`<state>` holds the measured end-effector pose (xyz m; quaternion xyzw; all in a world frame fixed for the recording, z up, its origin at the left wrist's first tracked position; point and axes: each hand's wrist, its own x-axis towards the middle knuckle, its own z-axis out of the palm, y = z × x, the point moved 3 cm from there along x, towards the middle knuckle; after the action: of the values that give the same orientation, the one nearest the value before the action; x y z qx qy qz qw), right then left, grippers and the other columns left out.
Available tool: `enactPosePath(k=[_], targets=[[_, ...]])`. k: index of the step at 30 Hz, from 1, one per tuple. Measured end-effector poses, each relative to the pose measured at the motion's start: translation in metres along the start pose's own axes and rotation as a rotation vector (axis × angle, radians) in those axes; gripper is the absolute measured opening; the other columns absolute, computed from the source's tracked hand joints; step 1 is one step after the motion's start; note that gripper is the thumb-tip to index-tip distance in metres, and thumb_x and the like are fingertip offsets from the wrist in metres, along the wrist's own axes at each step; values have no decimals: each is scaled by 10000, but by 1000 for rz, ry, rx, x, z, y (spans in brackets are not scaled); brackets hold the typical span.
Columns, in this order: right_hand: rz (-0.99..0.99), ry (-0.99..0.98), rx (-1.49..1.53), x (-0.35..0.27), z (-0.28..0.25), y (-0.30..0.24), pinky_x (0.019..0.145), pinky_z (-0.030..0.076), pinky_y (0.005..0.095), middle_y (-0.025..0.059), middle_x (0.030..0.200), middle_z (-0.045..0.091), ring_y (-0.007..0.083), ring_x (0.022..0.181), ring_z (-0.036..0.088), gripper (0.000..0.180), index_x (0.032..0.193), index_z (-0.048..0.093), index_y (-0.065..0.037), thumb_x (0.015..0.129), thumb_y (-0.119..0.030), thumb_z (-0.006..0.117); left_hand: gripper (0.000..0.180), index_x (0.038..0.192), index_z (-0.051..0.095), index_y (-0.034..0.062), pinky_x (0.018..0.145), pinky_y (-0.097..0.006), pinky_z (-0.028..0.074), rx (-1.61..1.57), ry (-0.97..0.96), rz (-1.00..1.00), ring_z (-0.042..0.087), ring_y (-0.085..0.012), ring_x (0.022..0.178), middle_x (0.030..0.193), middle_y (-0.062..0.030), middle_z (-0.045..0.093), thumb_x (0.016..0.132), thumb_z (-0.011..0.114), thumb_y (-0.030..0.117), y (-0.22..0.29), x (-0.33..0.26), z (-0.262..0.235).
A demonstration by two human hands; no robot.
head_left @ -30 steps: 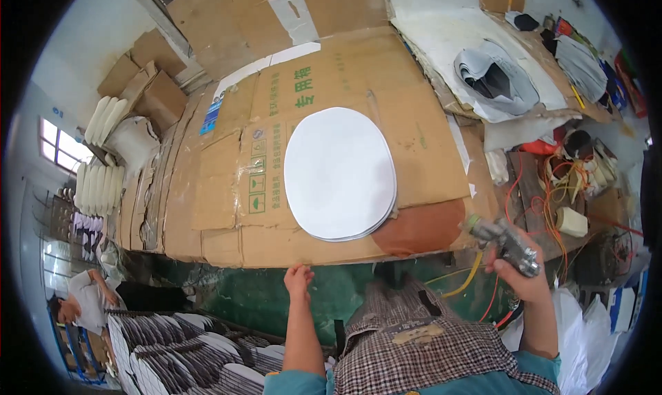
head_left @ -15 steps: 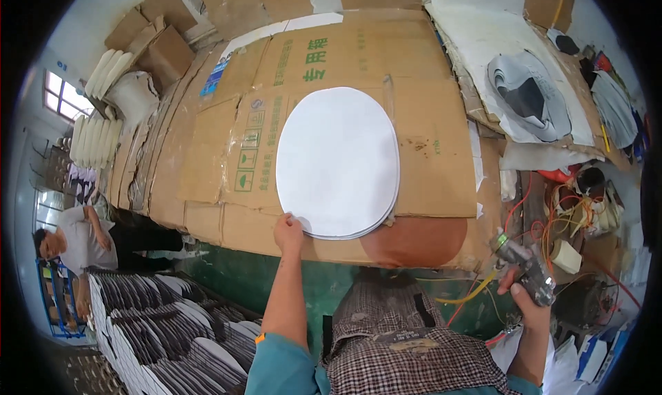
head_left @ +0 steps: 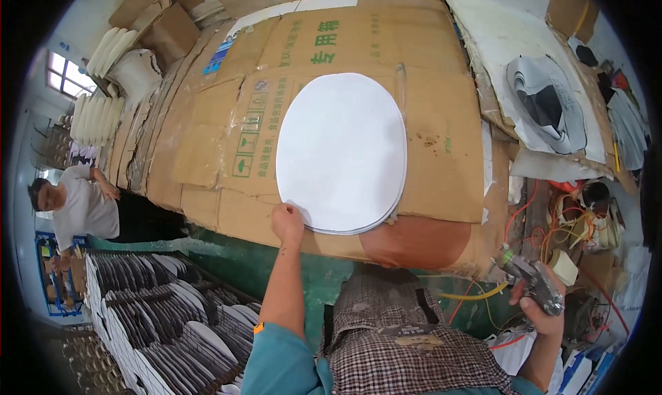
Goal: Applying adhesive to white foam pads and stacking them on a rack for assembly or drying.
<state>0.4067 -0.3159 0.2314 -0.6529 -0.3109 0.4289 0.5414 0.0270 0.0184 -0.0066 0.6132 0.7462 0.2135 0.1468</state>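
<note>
A stack of white oval sheets lies flat on the cardboard-covered table; lower layers peek out along its near and right edges. At the stack's near left edge, my left hand is closed, pinching the rim of a sheet; the fingertips are partly hidden. Off to the right, beyond the table's near edge, my right hand is wrapped round the handle of a grey spray gun. The gun is held in the air, apart from the sheets. A yellow hose runs close by it.
A reddish-brown patch marks the table's near edge. To the lower left stands a wire rack full of dark and white oval pieces. Grey rolled material lies on the right bench. Tangled hoses hang below. A person stands at left.
The view has shifted slightly. My right hand has moved a little down and to the right with the spray gun. My left hand keeps its place at the stack's edge.
</note>
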Motion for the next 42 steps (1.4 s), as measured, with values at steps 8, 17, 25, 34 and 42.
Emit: enactPosePath(k=[8, 17, 25, 34, 42], targets=[[-21, -342, 51, 8, 13, 3, 617, 484, 309, 146, 822, 607, 197, 695, 607, 544, 1173, 484, 54, 687, -76, 692, 178, 847, 611, 10, 738, -392, 466, -58, 2, -120, 583, -308, 850, 891, -151, 585, 702, 602, 113, -3, 2, -1], [-119, 131, 116, 10, -11, 2, 615, 499, 300, 115, 778, 581, 186, 707, 588, 548, 1166, 460, 53, 719, -152, 703, 149, 856, 618, 14, 757, -406, 466, 131, -67, -65, 576, -325, 885, 949, -162, 571, 742, 596, 108, 8, -2, -5], [-59, -115, 161, -6, 11, 11, 639, 509, 333, 117, 789, 587, 191, 704, 598, 534, 1170, 454, 55, 726, -114, 698, 122, 748, 638, 17, 678, -420, 487, 42, 16, 3, 607, -344, 746, 809, -185, 618, 742, 555, 106, -3, -8, 0], [-134, -69, 143, 0, 26, 18, 695, 501, 307, 89, 833, 577, 171, 750, 583, 605, 1254, 418, 24, 736, -121, 696, 137, 797, 636, 26, 711, -438, 487, 99, -48, -11, 608, -344, 802, 889, -175, 610, 753, 565, 135, 14, -7, 4], [-120, -133, 95, -2, 39, 19, 747, 489, 299, 72, 855, 570, 151, 788, 574, 526, 1219, 439, 35, 742, -33, 651, 138, 789, 625, 34, 720, -431, 485, 149, -75, 5, 608, -348, 789, 818, -152, 625, 732, 589, 154, 10, -4, 13]])
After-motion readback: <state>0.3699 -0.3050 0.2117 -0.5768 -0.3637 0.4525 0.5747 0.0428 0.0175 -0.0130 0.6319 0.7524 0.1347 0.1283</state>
